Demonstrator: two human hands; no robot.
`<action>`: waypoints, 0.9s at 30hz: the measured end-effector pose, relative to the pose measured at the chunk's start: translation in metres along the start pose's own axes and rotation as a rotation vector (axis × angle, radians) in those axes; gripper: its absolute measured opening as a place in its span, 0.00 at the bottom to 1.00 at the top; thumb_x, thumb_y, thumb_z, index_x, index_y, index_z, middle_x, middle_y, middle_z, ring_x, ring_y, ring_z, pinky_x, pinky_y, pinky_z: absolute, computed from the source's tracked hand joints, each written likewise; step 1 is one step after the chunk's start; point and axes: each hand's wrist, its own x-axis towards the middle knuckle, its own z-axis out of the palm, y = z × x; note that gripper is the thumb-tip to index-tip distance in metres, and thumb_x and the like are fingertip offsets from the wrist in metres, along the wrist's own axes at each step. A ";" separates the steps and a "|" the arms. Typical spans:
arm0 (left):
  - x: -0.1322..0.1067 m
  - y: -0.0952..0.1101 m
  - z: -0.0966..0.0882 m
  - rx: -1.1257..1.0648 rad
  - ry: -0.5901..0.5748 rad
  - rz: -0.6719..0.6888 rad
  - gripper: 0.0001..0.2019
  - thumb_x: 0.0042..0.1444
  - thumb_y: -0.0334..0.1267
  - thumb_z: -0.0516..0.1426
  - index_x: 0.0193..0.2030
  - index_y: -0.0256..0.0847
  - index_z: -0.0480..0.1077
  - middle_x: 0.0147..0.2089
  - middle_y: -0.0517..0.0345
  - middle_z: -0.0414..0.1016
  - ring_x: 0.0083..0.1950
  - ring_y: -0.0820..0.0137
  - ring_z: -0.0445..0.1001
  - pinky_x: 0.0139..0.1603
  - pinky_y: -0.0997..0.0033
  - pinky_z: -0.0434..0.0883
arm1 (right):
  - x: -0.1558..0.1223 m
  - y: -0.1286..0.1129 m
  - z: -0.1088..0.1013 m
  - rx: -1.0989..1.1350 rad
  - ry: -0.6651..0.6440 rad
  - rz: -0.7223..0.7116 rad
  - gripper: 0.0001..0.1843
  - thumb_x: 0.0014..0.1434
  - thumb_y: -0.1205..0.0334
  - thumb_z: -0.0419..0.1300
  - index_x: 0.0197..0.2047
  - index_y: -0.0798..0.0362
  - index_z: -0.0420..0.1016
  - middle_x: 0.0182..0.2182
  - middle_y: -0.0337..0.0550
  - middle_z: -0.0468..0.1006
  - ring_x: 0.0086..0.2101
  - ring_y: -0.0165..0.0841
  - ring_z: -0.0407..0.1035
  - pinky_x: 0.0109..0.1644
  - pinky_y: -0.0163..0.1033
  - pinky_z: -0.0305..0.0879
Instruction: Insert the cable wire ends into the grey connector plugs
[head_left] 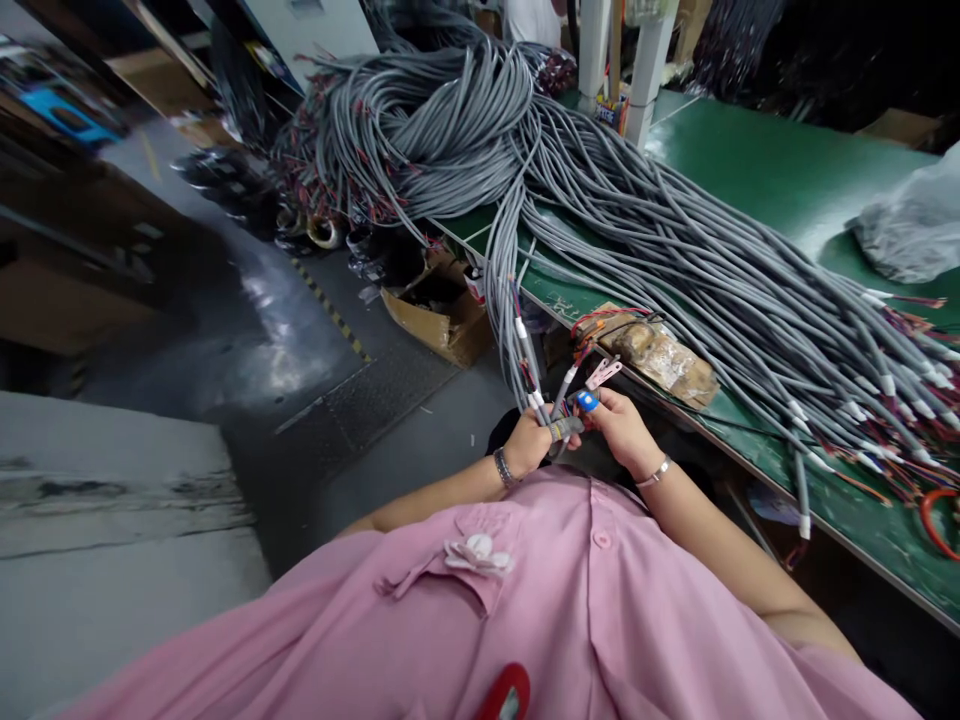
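Observation:
Close to my body, my left hand [529, 441] is closed around a small bunch of grey cables [525, 350] with white-wrapped ends and thin coloured wires. A grey wrap covers its thumb. My right hand [616, 428] meets it at the wire ends, fingers pinched, with a blue cover [587, 401] at the thumb tip; what lies in the pinch is too small to make out. Just beyond my hands, a pink clip [603, 374] sits beside a taped block [664, 355] with red wires at the bench edge.
A large coil of grey cables [450, 110] and a long bundle of cables [697, 260] lie across the green bench [735, 150]. An open cardboard box [442, 310] stands on the floor below. A plastic bag [915, 220] and red-handled tool [937, 520] are at right.

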 end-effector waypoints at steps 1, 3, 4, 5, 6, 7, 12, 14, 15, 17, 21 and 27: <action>0.000 0.000 0.000 -0.031 0.032 0.004 0.16 0.44 0.47 0.67 0.29 0.34 0.74 0.23 0.53 0.76 0.23 0.70 0.73 0.27 0.71 0.71 | 0.000 0.001 -0.003 0.034 0.015 0.017 0.16 0.52 0.48 0.66 0.29 0.52 0.73 0.22 0.36 0.73 0.22 0.26 0.63 0.29 0.35 0.61; 0.001 0.001 0.000 -0.090 0.075 0.011 0.16 0.43 0.47 0.67 0.29 0.34 0.73 0.23 0.54 0.76 0.22 0.70 0.73 0.28 0.69 0.72 | 0.000 0.002 -0.008 0.092 0.020 0.062 0.15 0.50 0.50 0.68 0.32 0.52 0.75 0.27 0.37 0.74 0.25 0.25 0.64 0.31 0.34 0.62; 0.001 0.001 -0.001 -0.107 0.083 0.011 0.16 0.43 0.46 0.67 0.29 0.34 0.73 0.23 0.54 0.76 0.22 0.70 0.73 0.27 0.69 0.72 | -0.001 0.002 -0.009 0.098 0.015 0.078 0.15 0.49 0.50 0.68 0.33 0.52 0.75 0.28 0.37 0.74 0.25 0.25 0.64 0.31 0.34 0.62; 0.001 0.002 -0.001 -0.113 0.086 0.010 0.16 0.43 0.46 0.67 0.29 0.34 0.73 0.23 0.54 0.76 0.22 0.70 0.73 0.27 0.69 0.72 | -0.002 0.002 -0.009 0.081 0.008 0.082 0.15 0.49 0.50 0.68 0.34 0.52 0.75 0.27 0.36 0.74 0.25 0.26 0.63 0.30 0.34 0.62; 0.001 0.003 -0.001 -0.111 0.087 0.006 0.16 0.43 0.46 0.67 0.29 0.34 0.73 0.23 0.54 0.76 0.22 0.70 0.73 0.27 0.69 0.72 | -0.002 0.000 -0.007 0.048 -0.002 0.076 0.15 0.49 0.50 0.68 0.34 0.51 0.75 0.25 0.36 0.73 0.25 0.26 0.63 0.30 0.34 0.61; 0.001 0.003 -0.001 -0.105 0.089 0.001 0.16 0.42 0.46 0.67 0.29 0.34 0.73 0.22 0.54 0.76 0.22 0.70 0.73 0.26 0.69 0.72 | -0.002 -0.002 -0.004 0.008 -0.012 0.064 0.15 0.50 0.50 0.68 0.34 0.51 0.75 0.24 0.36 0.73 0.24 0.26 0.64 0.29 0.34 0.60; 0.001 0.002 -0.001 -0.058 0.092 -0.012 0.17 0.42 0.48 0.67 0.30 0.34 0.74 0.22 0.54 0.75 0.22 0.70 0.73 0.26 0.70 0.72 | -0.001 -0.014 0.013 -0.113 0.003 0.009 0.16 0.49 0.48 0.68 0.30 0.50 0.72 0.20 0.36 0.73 0.22 0.29 0.65 0.28 0.36 0.58; 0.001 0.001 -0.002 -0.032 0.076 -0.017 0.17 0.43 0.48 0.67 0.29 0.34 0.74 0.22 0.54 0.76 0.22 0.70 0.73 0.26 0.70 0.72 | 0.000 -0.014 0.015 -0.109 0.005 0.004 0.16 0.49 0.47 0.67 0.28 0.50 0.71 0.19 0.35 0.73 0.22 0.29 0.64 0.28 0.37 0.58; 0.001 0.001 -0.002 -0.028 0.074 -0.017 0.17 0.43 0.48 0.67 0.29 0.34 0.74 0.22 0.53 0.76 0.22 0.70 0.73 0.27 0.70 0.72 | 0.001 -0.013 0.015 -0.102 0.008 0.001 0.16 0.49 0.47 0.67 0.28 0.50 0.71 0.19 0.35 0.73 0.22 0.29 0.64 0.28 0.37 0.59; 0.001 0.001 -0.003 -0.040 0.089 -0.008 0.17 0.43 0.48 0.67 0.29 0.34 0.74 0.22 0.53 0.76 0.22 0.70 0.73 0.27 0.70 0.73 | 0.001 -0.010 0.014 -0.089 0.033 -0.014 0.16 0.49 0.48 0.67 0.27 0.50 0.70 0.19 0.35 0.72 0.22 0.29 0.64 0.28 0.37 0.59; 0.001 0.003 -0.001 -0.066 0.133 0.011 0.18 0.43 0.49 0.67 0.28 0.34 0.73 0.23 0.53 0.76 0.23 0.69 0.74 0.26 0.70 0.73 | 0.002 -0.002 0.012 -0.064 0.095 -0.026 0.16 0.50 0.49 0.67 0.27 0.51 0.71 0.19 0.34 0.71 0.22 0.27 0.61 0.28 0.36 0.57; 0.002 0.005 0.001 -0.077 0.161 -0.017 0.18 0.41 0.49 0.68 0.29 0.34 0.72 0.22 0.54 0.76 0.22 0.70 0.74 0.26 0.69 0.74 | 0.003 0.006 0.008 -0.032 0.134 -0.015 0.16 0.47 0.49 0.69 0.27 0.52 0.73 0.22 0.35 0.71 0.23 0.27 0.60 0.29 0.35 0.57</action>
